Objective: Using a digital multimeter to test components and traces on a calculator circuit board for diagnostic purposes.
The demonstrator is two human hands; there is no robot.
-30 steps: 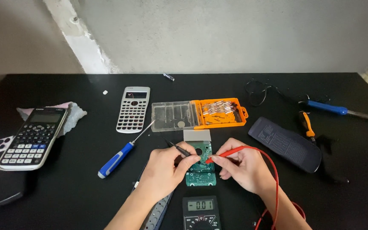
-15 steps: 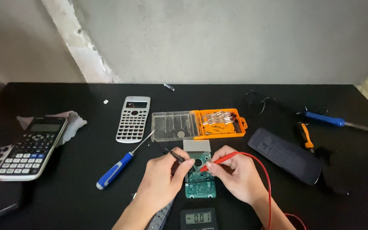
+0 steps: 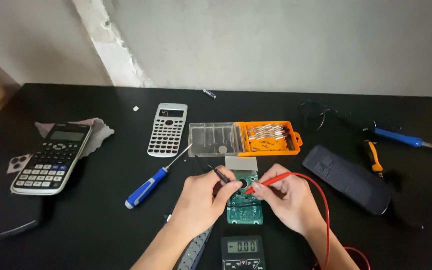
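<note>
Two probes were on the green circuit board [image 3: 245, 206], which lay between my hands. My left hand [image 3: 202, 201] pinched the black probe [image 3: 220, 174], fingers closed on it; my right hand [image 3: 288, 199] gripped the red probe [image 3: 268, 182] the same way, tips nearly meeting. Multimeter [image 3: 242, 251] sat just below both hands. Blue screwdriver [image 3: 148, 186] lay left of my left hand. Black matte table [image 3: 101, 220], grey plaster wall [image 3: 276, 45] beyond.
</note>
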